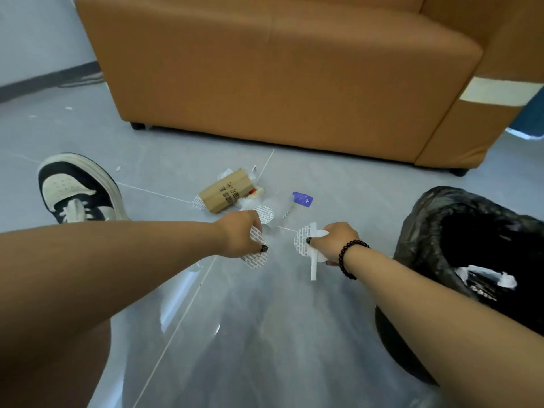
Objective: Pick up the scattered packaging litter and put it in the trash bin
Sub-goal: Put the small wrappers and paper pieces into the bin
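My left hand [240, 232] is closed on round white printed seal discs [255, 259] just above the grey floor. My right hand [334, 241] grips another round seal disc [300, 241] together with a white paper strip [313, 267]. Beyond both hands lies a litter pile: a brown cardboard box [225, 191] with dark print, white scraps, one more seal disc [265, 214], clear plastic and a small purple packet [303, 198]. The trash bin [426, 228], lined with a black bag, stands just right of my right hand and holds some white litter.
An orange-brown sofa [279, 78] fills the back, its base close behind the litter. My foot in a black-and-white sneaker [75, 189] rests on the floor at the left. Small white bits [118, 168] lie farther left on the tiles.
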Available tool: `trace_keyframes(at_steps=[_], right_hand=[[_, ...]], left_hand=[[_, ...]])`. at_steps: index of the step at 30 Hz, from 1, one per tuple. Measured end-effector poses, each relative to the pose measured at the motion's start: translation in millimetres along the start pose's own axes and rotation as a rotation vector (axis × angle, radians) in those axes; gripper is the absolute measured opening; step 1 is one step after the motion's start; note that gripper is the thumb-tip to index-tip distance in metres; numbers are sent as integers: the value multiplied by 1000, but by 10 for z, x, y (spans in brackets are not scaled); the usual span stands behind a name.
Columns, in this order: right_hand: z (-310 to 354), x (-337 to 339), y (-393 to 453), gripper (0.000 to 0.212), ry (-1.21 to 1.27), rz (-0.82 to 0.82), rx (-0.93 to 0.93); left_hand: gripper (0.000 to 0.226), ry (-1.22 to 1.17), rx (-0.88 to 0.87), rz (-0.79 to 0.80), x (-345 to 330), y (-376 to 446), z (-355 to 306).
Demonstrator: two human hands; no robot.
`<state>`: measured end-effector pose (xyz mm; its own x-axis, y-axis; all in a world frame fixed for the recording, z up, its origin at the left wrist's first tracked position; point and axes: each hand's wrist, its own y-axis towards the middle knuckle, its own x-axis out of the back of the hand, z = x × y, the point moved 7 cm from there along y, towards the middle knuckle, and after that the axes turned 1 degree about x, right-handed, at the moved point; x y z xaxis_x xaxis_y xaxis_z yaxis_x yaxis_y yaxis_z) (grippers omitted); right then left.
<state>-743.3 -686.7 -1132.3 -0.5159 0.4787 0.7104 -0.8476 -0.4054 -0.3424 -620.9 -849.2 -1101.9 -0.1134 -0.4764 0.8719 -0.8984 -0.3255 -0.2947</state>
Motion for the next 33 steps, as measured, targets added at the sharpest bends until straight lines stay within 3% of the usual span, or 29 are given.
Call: trace_keyframes(at_steps=[5,11,16,20,24,28,33], right_hand=[[400,607,-619,21,-158,-31,144],[860,1237,-1320,24,-417,-54,319],[713,1812,-1680,32,-461,-124,333],[237,2294,-1755,35,-397,-210,249],[-245,2603,-1735,25,-362,-222,120],[-480,2698,-1683,27,-386,-214,72],[-616,2622,-1611,12,-452,-161,56]], left_hand=[[50,-244,40,-61,266,-542,-358],[27,-618,10,-186,552,-1018,-801],[21,-801,-1,-210,691,-1228,-1202],[19,-803,1,-135,484,-1348,-1529],[17,-706,-96,-76,309,-1305,-1889],[13,-643,-179,-79,254,-1094,-2329],[17,-659,-210,-79,117,-744,-2786]])
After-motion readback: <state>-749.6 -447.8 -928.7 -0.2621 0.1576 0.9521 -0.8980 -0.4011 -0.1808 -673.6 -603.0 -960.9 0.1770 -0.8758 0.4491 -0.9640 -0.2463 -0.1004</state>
